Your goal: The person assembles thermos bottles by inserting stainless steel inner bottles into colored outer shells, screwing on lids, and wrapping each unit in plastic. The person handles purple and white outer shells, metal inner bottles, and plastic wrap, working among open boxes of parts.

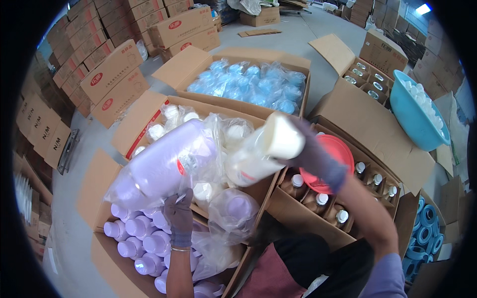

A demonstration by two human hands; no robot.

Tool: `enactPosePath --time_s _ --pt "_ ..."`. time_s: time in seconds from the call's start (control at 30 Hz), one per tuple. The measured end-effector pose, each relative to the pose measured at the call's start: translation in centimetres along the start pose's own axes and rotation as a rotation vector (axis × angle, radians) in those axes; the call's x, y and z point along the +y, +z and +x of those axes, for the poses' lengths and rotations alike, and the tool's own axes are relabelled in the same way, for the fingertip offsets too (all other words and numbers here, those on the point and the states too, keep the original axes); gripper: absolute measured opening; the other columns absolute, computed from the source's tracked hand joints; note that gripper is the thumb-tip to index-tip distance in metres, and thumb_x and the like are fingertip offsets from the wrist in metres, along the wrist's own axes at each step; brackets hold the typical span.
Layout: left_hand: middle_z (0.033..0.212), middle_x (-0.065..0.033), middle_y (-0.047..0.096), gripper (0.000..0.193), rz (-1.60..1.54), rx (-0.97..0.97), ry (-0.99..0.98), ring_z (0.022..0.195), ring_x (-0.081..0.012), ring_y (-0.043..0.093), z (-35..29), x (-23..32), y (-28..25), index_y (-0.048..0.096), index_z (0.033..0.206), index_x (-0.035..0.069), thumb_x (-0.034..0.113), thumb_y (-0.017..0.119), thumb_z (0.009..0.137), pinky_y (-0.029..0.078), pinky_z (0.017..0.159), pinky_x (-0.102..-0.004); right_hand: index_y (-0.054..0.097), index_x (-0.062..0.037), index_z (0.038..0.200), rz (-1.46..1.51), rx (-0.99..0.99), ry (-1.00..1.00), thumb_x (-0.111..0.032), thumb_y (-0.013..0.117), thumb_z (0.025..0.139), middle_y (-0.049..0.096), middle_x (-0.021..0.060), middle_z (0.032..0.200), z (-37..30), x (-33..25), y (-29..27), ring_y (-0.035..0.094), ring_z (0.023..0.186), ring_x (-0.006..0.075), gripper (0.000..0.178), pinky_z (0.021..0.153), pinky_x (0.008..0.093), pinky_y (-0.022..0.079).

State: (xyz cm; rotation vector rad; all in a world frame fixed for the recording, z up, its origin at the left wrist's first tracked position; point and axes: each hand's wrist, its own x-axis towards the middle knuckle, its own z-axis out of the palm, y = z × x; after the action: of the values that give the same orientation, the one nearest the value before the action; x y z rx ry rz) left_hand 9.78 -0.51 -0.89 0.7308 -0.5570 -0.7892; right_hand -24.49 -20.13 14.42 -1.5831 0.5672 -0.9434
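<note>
My left hand (180,216), in a grey-purple glove, closes on the near side of a large lilac thermos flask (164,161). The flask lies tilted in a clear plastic bag. My right hand (318,151), gloved too and blurred by motion, grips the end of a white thermos flask (248,154) in a clear wrap. Both flasks are above an open carton (126,131) of bagged white items. Under my left wrist, several lilac flasks with cup-like tops (141,226) stand in another carton. A bagged lilac flask (238,206) pokes up between them.
Beyond stands a carton of bagged light-blue items (248,82). To the right, a red round basin (328,161) rests on a divided carton of bottle-like pieces with white caps (322,199). Farther right are a blue tub (417,107) of white pieces and a box of blue rings (427,223).
</note>
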Motion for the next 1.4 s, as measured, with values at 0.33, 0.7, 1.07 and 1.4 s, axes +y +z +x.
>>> enactPosePath --time_s 0.33,0.7,1.07,1.4 --pt "0.092 -0.0111 0.063 0.008 0.291 -0.176 -0.643 0.083 -0.0296 0.068 6.2 -9.3 4.0 0.062 0.088 -0.002 0.003 0.056 0.090 0.064 0.070 -0.0502 0.046 -0.0030 0.133 -0.538 0.563 -0.172 -0.052 0.064 0.082 0.057 0.0094 0.122 -13.1 -19.3 -7.2 0.056 0.113 0.0180 0.073 0.096 0.0335 0.047" --pt "0.126 -0.0175 0.062 0.036 0.023 -0.615 -0.927 0.117 -0.0289 0.060 -0.2 -0.6 28.7 0.053 0.124 -0.006 0.016 0.059 0.097 0.050 0.097 -0.0343 0.052 -0.0054 0.131 -0.061 0.466 0.058 -0.073 0.069 0.069 0.052 0.0165 0.139 -23.8 -19.7 -8.9 0.051 0.129 0.0312 0.093 0.110 0.0453 0.039" --pt "0.110 -0.0178 0.068 0.029 0.950 -1.241 0.285 0.105 -0.0356 0.065 -2.6 -2.9 30.1 0.065 0.113 0.004 0.005 0.069 0.084 0.050 0.094 -0.0420 0.039 -0.0118 0.148 -0.837 0.485 0.005 -0.036 0.080 0.078 0.050 0.0203 0.136 -21.4 -7.0 -14.8 0.057 0.117 0.0309 0.085 0.097 0.0419 0.050" --pt "0.110 -0.0192 0.070 0.023 0.225 -1.683 -0.523 0.121 -0.0313 0.060 -13.7 1.7 26.7 0.067 0.077 0.000 0.005 0.051 0.093 0.020 0.120 -0.0477 0.063 -0.0108 0.111 -1.092 0.571 0.225 -0.042 0.067 0.081 0.062 0.0166 0.112 -21.7 9.0 -17.4 0.060 0.105 0.0365 0.043 0.092 0.0462 0.048"
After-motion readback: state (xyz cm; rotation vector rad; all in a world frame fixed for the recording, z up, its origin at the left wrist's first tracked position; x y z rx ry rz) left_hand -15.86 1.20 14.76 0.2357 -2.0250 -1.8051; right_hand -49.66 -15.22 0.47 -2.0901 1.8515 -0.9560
